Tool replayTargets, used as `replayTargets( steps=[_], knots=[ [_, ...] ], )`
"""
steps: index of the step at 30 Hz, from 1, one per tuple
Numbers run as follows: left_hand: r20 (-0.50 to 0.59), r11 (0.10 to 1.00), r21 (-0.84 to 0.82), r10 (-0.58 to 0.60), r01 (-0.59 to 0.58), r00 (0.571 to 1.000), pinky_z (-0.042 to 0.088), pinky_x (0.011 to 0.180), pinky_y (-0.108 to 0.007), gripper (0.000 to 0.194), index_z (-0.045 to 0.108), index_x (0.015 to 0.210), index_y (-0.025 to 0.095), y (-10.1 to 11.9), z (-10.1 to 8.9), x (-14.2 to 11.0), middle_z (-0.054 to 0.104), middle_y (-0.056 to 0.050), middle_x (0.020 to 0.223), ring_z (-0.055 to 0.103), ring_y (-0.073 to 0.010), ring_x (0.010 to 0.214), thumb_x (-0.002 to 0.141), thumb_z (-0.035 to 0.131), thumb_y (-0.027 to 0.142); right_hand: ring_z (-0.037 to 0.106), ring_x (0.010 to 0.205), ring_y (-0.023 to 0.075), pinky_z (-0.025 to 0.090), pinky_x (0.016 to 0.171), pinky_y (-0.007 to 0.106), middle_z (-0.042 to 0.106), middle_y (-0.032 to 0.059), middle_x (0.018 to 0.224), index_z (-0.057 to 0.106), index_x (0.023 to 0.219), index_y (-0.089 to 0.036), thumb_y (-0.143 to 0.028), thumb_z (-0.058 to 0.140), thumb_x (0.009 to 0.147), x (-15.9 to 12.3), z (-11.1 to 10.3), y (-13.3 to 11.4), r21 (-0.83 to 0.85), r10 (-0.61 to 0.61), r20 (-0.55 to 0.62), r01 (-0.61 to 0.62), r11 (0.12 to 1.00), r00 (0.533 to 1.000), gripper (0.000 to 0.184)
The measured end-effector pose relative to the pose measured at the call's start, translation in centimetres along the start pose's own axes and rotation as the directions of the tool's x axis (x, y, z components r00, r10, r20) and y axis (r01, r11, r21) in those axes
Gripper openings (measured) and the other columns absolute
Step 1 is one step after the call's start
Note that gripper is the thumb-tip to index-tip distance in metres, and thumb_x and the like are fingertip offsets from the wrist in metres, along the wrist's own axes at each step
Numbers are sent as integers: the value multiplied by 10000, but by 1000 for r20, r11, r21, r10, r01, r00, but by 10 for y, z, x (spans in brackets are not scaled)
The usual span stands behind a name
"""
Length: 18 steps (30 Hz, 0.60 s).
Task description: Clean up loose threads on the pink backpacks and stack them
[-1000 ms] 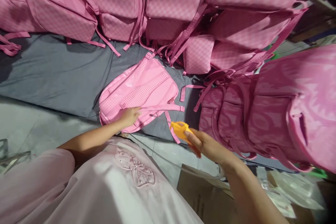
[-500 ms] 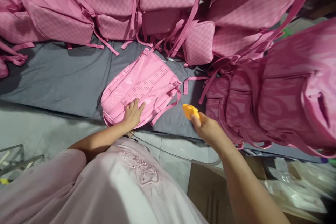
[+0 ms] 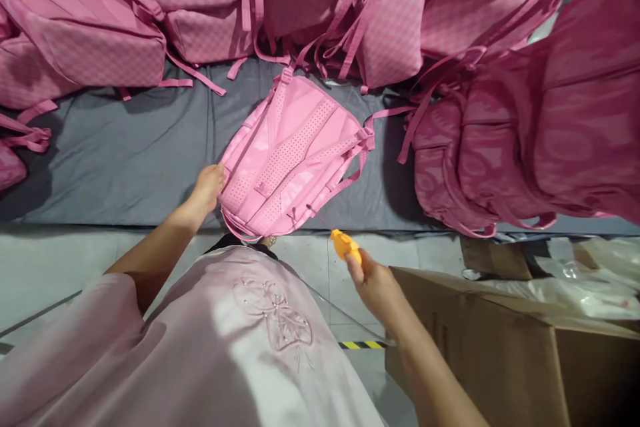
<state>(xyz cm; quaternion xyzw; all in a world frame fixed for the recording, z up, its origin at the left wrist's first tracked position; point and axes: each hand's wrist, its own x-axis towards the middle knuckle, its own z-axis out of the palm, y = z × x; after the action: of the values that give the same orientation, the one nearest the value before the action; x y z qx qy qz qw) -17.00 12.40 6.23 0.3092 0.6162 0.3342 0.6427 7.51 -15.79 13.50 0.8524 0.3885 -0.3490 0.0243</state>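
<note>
Head view: pink backpack (image 3: 300, 97) lies straps-up, work left unclear; my left fingers (image 3: 219, 175) half-curl at its edge, grip uncertain, right fingers (image 3: 356, 269) close round yellow tool (image 3: 344, 244).

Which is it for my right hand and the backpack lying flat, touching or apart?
Apart: the head view shows floor between your right hand and the flat backpack.

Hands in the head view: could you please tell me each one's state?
Left hand: on the pink backpack's edge, grip unclear.
Right hand: closed around an orange tool.
</note>
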Motion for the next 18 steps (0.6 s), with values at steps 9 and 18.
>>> replayTargets(
  steps=[9,18],
  knots=[
    [166,935,-204,-259,290,952,545,870,-265,145,616,874,130,3,11,14,625,-42,727,663,-148,755,963,516,187,608,707,200,270,582,255,677,53,777,565,1094,-185,-388,299,1051,-16,75,-59,12,63,50,-63,998,997,337],
    [598,795,-36,-468,606,651,556,939,-408,340,618,1047,129,-11,12,33,711,-110,862,721,-242,877,978,471,428,651,740,197,235,585,270,727,80,865,578,1165,-181,-376,365,1058,19,108,-105,6,-5,-61,6,1000,998,309]
  ],
)
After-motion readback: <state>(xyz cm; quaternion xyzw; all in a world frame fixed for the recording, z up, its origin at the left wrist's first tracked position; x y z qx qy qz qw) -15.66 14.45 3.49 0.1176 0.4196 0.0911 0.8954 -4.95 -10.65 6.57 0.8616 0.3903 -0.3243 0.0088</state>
